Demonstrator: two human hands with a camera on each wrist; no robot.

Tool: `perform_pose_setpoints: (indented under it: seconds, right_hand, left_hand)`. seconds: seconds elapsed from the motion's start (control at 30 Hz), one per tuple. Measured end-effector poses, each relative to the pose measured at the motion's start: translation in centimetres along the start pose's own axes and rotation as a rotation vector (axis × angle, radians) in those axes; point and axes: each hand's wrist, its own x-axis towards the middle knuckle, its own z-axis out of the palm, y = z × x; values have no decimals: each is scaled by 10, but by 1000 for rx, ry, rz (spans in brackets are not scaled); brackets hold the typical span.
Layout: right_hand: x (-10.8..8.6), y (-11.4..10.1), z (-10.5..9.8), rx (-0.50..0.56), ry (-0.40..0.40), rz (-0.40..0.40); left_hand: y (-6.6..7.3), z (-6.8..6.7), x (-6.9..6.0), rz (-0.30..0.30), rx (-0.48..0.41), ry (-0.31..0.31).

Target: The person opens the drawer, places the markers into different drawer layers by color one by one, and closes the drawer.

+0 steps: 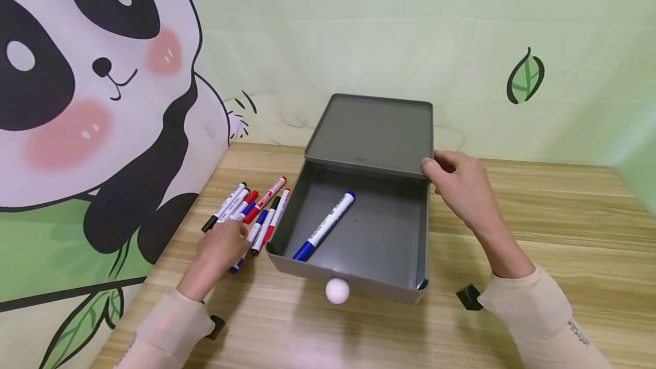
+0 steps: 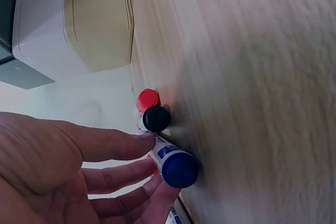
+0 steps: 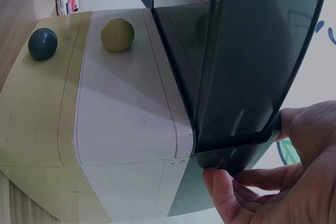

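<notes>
Among white plastic markers [image 1: 277,216], left hand [image 1: 220,250] pinches a blue-capped marker [image 2: 177,164], right hand [image 1: 463,192] grips grey plastic casing [image 1: 374,135]; bumps could scatter neighbours!

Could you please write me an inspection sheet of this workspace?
Surface: pale wood-grain tabletop.
Job's things: open grey rectangular plastic drawer with round white knob, holding one white cylindrical blue-capped marker; loose white and red markers lie left of it.
Clutter: nothing seen.
Grippers: left hand pinches another blue-capped marker; right hand grips the right corner of the yellow, white and grey drawer unit's flat top.
Cables: nothing seen.
Surroundings: pale green backdrop with cartoon panda and leaves.
</notes>
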Motion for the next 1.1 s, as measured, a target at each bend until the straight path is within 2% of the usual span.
perform_pose_setpoints:
  seconds: [0.17,0.33,1.1]
  right_hand:
    - [0,0,0,1,-4,10]
    - [-1,0,0,5,-3,11]
    - [0,1,0,5,-7,14]
  left_hand:
    - [1,2,0,-7,18,-11]
    - [2,4,1,-9,35,5]
    - [2,8,3,-15,46,14]
